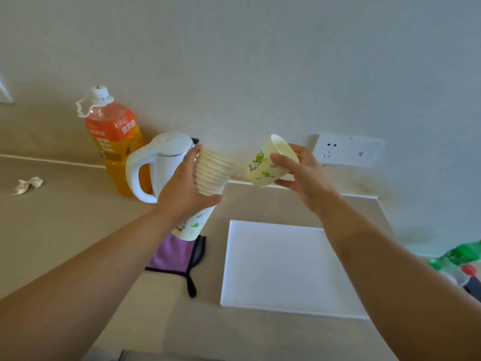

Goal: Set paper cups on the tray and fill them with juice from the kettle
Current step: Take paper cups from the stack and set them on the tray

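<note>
My left hand (pixel 182 194) grips a stack of paper cups (pixel 212 173), tilted with its rims up and to the right, above the counter. Off to its right, my right hand (pixel 304 175) holds a single paper cup (pixel 263 165) with green print, tilted, its mouth toward the wall. The two hands are apart. A white flat tray (pixel 286 267) lies bare on the counter below the hands. Behind my left hand stands a white kettle (pixel 161 162), handle to the left.
An orange juice bottle (pixel 114 136) stands left of the kettle by the wall. A purple cloth (pixel 174 254) lies left of the tray. A crumpled scrap (pixel 27 185) lies far left. Green and red-capped bottles (pixel 460 261) sit at the right edge. A wall socket (pixel 346 149) is behind.
</note>
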Demonstrator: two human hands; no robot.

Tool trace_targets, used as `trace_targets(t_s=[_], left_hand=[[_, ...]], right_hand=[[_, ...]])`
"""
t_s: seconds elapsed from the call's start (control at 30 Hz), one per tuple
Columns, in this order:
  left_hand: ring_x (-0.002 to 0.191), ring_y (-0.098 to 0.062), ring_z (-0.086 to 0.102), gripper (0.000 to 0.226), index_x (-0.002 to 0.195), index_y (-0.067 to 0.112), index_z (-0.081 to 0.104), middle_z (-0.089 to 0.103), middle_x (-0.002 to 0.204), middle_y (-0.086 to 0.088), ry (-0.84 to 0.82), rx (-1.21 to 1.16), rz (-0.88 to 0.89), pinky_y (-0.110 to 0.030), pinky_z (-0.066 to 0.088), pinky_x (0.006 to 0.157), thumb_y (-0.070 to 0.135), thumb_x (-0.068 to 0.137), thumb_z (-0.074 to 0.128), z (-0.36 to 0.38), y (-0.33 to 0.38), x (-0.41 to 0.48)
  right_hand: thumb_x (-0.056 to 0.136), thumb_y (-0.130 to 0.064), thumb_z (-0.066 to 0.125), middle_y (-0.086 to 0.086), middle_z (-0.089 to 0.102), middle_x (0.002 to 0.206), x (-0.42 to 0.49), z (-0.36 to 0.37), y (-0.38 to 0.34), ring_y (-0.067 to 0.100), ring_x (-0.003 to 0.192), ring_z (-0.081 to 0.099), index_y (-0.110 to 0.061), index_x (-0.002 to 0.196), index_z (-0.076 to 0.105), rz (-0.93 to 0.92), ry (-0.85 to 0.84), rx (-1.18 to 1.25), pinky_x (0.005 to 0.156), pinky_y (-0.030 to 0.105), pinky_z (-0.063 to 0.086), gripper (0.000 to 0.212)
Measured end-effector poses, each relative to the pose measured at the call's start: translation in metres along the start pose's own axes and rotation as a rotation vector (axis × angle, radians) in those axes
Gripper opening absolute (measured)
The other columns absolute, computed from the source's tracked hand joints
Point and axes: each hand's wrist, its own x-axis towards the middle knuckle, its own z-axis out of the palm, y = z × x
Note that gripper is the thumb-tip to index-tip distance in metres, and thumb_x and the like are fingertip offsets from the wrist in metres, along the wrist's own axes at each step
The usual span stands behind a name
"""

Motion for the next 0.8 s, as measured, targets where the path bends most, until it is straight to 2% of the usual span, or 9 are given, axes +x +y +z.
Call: trace_targets(t_s=[0.07, 0.17, 0.23, 0.33, 0.53, 0.63, 0.7, 0.8], left_hand=[[0.110, -0.012, 0.052, 0.114, 0.148, 0.031, 0.016, 0.044, 0.125, 0.013, -0.027, -0.001, -0.050, -0.030, 0.042, 0.089, 0.027, 0.061, 0.089, 0.002, -0.009, -0.010], [0.115, -0.013, 0.050, 0.115, 0.148, 0.034, 0.014, 0.040, 0.126, 0.014, -0.068, -0.005, -0.084, -0.035, 0.044, 0.096, 0.031, 0.061, 0.089, 0.006, -0.019, -0.026], [0.118, -0.013, 0.048, 0.117, 0.148, 0.036, 0.012, 0.039, 0.127, 0.014, -0.084, -0.018, -0.103, -0.037, 0.043, 0.100, 0.033, 0.060, 0.089, 0.007, -0.024, -0.032], [0.121, -0.012, 0.047, 0.118, 0.148, 0.038, 0.011, 0.038, 0.130, 0.015, -0.096, -0.037, -0.114, -0.036, 0.043, 0.102, 0.034, 0.060, 0.089, 0.010, -0.030, -0.038], [0.122, -0.009, 0.046, 0.118, 0.147, 0.042, 0.010, 0.037, 0.132, 0.016, -0.094, -0.095, -0.155, -0.034, 0.041, 0.104, 0.030, 0.061, 0.089, 0.010, -0.039, -0.047], [0.125, -0.011, 0.045, 0.118, 0.147, 0.042, 0.010, 0.037, 0.135, 0.013, -0.104, -0.104, -0.166, -0.033, 0.040, 0.104, 0.029, 0.061, 0.089, 0.013, -0.043, -0.049], [0.124, -0.010, 0.045, 0.118, 0.147, 0.041, 0.010, 0.038, 0.135, 0.012, -0.115, -0.106, -0.172, -0.030, 0.039, 0.103, 0.028, 0.061, 0.089, 0.015, -0.046, -0.049], [0.124, -0.008, 0.044, 0.118, 0.148, 0.040, 0.011, 0.038, 0.136, 0.012, -0.124, -0.119, -0.174, -0.027, 0.038, 0.102, 0.027, 0.061, 0.090, 0.018, -0.049, -0.049]], right_hand=[[0.077, -0.020, 0.077, -0.002, 0.058, 0.110, -0.007, 0.000, 0.037, 0.019, 0.105, 0.060, -0.019, 0.120, 0.046, 0.083, -0.043, -0.162, 0.088, 0.042, 0.055, 0.053], [0.069, -0.022, 0.084, 0.000, 0.053, 0.114, -0.015, 0.007, 0.089, 0.021, 0.109, 0.055, -0.020, 0.124, 0.043, 0.162, -0.128, -0.415, 0.088, 0.039, 0.053, 0.069], [0.066, -0.025, 0.086, 0.002, 0.049, 0.121, -0.016, 0.012, 0.107, 0.020, 0.110, 0.051, -0.019, 0.130, 0.040, 0.156, -0.112, -0.534, 0.085, 0.033, 0.047, 0.078], [0.067, -0.024, 0.085, 0.001, 0.046, 0.122, -0.014, 0.020, 0.119, 0.018, 0.108, 0.047, -0.017, 0.132, 0.038, 0.109, -0.063, -0.600, 0.083, 0.029, 0.041, 0.081], [0.068, -0.029, 0.085, -0.002, 0.045, 0.120, -0.008, 0.031, 0.134, 0.018, 0.110, 0.046, -0.018, 0.135, 0.034, 0.112, -0.042, -0.604, 0.079, 0.025, 0.038, 0.085], [0.068, -0.033, 0.085, 0.002, 0.041, 0.137, -0.005, 0.033, 0.140, 0.022, 0.123, 0.043, -0.018, 0.142, 0.026, 0.110, -0.049, -0.652, 0.092, 0.028, 0.038, 0.096], [0.068, -0.032, 0.085, 0.004, 0.029, 0.151, -0.005, 0.033, 0.146, 0.024, 0.135, 0.034, -0.019, 0.149, 0.013, 0.124, -0.077, -0.668, 0.104, 0.032, 0.032, 0.110], [0.069, -0.025, 0.085, 0.004, 0.020, 0.156, -0.006, 0.032, 0.154, 0.025, 0.141, 0.026, -0.020, 0.152, 0.002, 0.146, -0.063, -0.646, 0.110, 0.035, 0.027, 0.117]])
